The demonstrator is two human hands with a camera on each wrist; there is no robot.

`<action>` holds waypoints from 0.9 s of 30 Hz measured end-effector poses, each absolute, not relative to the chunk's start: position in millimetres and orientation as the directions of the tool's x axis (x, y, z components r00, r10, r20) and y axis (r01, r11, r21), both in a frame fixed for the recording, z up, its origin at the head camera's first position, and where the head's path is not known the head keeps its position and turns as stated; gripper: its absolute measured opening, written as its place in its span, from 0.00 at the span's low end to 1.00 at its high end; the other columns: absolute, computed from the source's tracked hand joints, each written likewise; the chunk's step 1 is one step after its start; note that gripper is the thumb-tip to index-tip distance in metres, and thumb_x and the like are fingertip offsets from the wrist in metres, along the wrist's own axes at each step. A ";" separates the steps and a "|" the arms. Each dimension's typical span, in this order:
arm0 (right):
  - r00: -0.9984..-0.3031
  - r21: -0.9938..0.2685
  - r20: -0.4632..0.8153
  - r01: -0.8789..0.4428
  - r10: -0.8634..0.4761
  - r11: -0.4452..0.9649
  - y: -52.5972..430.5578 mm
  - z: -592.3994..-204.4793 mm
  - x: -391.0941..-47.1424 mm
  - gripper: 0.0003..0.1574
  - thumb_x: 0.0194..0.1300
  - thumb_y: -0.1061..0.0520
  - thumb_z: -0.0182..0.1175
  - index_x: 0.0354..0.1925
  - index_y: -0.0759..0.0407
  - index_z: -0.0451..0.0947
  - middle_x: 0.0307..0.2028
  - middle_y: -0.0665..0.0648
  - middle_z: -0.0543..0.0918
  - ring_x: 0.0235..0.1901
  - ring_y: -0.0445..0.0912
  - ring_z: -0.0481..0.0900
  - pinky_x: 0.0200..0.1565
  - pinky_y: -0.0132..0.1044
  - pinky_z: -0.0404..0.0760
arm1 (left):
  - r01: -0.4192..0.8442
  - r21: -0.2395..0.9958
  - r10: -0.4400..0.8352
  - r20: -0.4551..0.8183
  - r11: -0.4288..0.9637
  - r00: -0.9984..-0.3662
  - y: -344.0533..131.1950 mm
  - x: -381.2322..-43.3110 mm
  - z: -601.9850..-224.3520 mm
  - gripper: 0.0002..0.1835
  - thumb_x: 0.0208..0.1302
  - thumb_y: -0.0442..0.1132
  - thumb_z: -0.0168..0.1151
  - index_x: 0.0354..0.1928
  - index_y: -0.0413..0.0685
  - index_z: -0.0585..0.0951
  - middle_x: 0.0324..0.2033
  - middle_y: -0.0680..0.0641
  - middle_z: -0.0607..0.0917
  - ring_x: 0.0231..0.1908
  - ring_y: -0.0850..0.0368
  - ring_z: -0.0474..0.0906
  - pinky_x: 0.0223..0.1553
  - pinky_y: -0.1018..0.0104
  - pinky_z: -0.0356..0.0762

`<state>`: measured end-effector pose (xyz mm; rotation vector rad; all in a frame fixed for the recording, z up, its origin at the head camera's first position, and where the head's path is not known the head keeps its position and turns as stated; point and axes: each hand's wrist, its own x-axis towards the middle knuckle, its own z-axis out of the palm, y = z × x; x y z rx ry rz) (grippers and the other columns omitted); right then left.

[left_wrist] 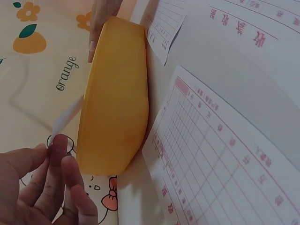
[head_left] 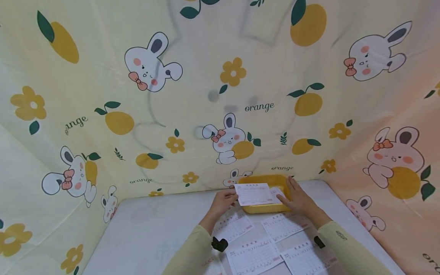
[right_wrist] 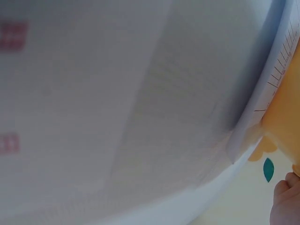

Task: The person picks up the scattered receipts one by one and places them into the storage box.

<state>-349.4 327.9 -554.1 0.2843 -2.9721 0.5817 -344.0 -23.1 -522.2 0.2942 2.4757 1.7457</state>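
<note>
My left hand (head_left: 224,202) pinches the left edge of a white printed receipt slip (head_left: 253,194) between thumb and fingers. The slip is held over the yellow plastic basket (head_left: 264,209) and hides part of its inside. A second, smaller-looking slip (head_left: 276,193) shows behind it in the basket. At the basket's right side is my right hand (head_left: 302,198), its fingers stretched along the rim and its thumb pointing in toward the second slip. In the left wrist view, the thumb and fingertips of the left hand (left_wrist: 51,183) meet on the paper's edge beside the basket (left_wrist: 115,98).
Several receipt sheets with red print lie in front of the basket, among them a near sheet (head_left: 254,256) and a right one (head_left: 285,226). They rest on a white table (head_left: 148,229). A curtain (head_left: 192,114) printed with rabbits and oranges hangs behind and at both sides.
</note>
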 end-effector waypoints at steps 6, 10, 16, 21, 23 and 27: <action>-0.976 -0.376 0.138 -0.210 -0.170 0.902 327.8 -553.7 -349.4 0.68 0.77 0.25 0.54 0.84 0.72 0.38 0.85 0.72 0.40 0.82 0.72 0.43 0.77 0.70 0.51 | 0.124 0.941 0.223 0.053 0.316 -0.973 -16.7 -346.5 -523.5 0.11 0.77 0.39 0.66 0.53 0.39 0.89 0.40 0.43 0.93 0.37 0.45 0.89 0.33 0.69 0.75; -0.976 -0.373 0.134 -0.210 -0.171 0.904 328.0 -553.3 -349.3 0.68 0.78 0.25 0.53 0.84 0.72 0.38 0.85 0.72 0.40 0.82 0.71 0.43 0.77 0.70 0.51 | 0.123 0.945 0.233 0.052 0.304 -0.971 -12.3 -347.1 -524.1 0.10 0.76 0.38 0.66 0.51 0.39 0.89 0.40 0.41 0.93 0.38 0.42 0.90 0.35 0.67 0.78; -0.977 -0.369 0.132 -0.205 -0.167 0.906 329.1 -554.5 -350.9 0.68 0.78 0.25 0.53 0.84 0.71 0.37 0.85 0.71 0.39 0.82 0.71 0.43 0.77 0.69 0.51 | 0.111 0.942 0.243 0.032 0.318 -0.969 -3.7 -346.9 -523.8 0.09 0.77 0.38 0.67 0.51 0.41 0.88 0.40 0.46 0.92 0.40 0.45 0.89 0.47 0.52 0.87; -0.977 -0.379 0.133 -0.203 -0.164 0.903 329.6 -554.8 -351.4 0.68 0.77 0.25 0.53 0.84 0.71 0.38 0.85 0.71 0.39 0.82 0.72 0.44 0.77 0.70 0.51 | 0.104 0.929 0.235 0.019 0.354 -0.972 2.8 -345.9 -521.1 0.10 0.77 0.39 0.66 0.52 0.41 0.88 0.40 0.48 0.92 0.41 0.47 0.89 0.49 0.50 0.88; -0.977 -0.379 0.133 -0.204 -0.165 0.903 330.3 -555.7 -352.0 0.69 0.77 0.24 0.52 0.84 0.71 0.37 0.85 0.71 0.40 0.82 0.72 0.44 0.77 0.70 0.51 | 0.112 0.926 0.235 0.026 0.361 -0.972 4.6 -344.8 -518.8 0.11 0.77 0.39 0.66 0.53 0.39 0.87 0.42 0.46 0.92 0.40 0.47 0.90 0.48 0.53 0.88; -0.976 -0.376 0.138 -0.208 -0.167 0.903 331.3 -558.1 -352.8 0.69 0.77 0.24 0.51 0.84 0.71 0.37 0.85 0.71 0.40 0.82 0.71 0.44 0.77 0.70 0.52 | 0.111 0.922 0.232 0.023 0.371 -0.972 7.4 -344.1 -516.4 0.13 0.77 0.40 0.66 0.55 0.38 0.87 0.43 0.45 0.92 0.39 0.51 0.89 0.46 0.56 0.88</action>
